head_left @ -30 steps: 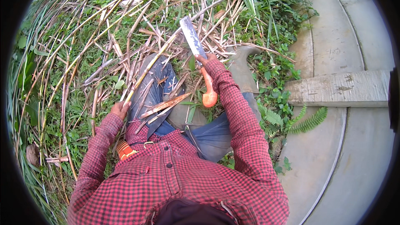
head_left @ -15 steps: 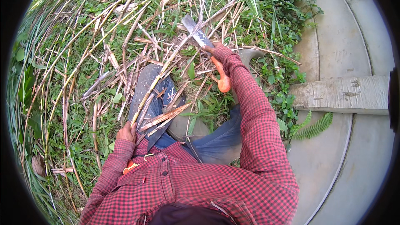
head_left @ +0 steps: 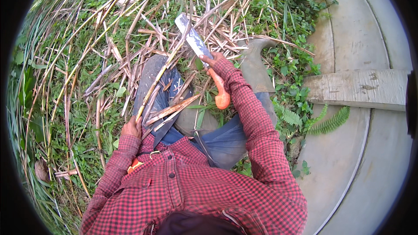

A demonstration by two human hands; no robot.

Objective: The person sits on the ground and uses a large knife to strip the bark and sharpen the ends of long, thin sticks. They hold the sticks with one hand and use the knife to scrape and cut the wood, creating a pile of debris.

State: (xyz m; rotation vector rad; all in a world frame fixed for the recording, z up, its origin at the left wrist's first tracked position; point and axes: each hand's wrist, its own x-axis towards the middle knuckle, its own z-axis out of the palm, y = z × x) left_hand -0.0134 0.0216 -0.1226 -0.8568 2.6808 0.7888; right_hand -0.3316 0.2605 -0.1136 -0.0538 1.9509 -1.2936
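Note:
My left hand (head_left: 132, 127) is closed round the near end of a long yellowish cane stalk (head_left: 159, 78), which slants away over my left leg. My right hand (head_left: 211, 60) grips a machete by its orange handle (head_left: 221, 94). Its broad grey blade (head_left: 194, 40), scuffed with white, points up and to the left and lies against the stalk's far part or just over it; I cannot tell if they touch. Split pieces of dry stalk (head_left: 170, 114) rest across my left thigh, beside the held stalk.
Shredded stalk bits and grass cover the ground beyond my legs. Long stalks (head_left: 82, 67) lie in a heap at the left. My booted right foot (head_left: 254, 63) is planted near the blade. Along the right runs pale paving with a wooden plank (head_left: 355, 88); a fern (head_left: 332, 121) grows by it.
My right hand has drawn the machete nearer to me and to the left, bringing the blade along the stalk. More of the right boot shows. My left hand keeps its grip.

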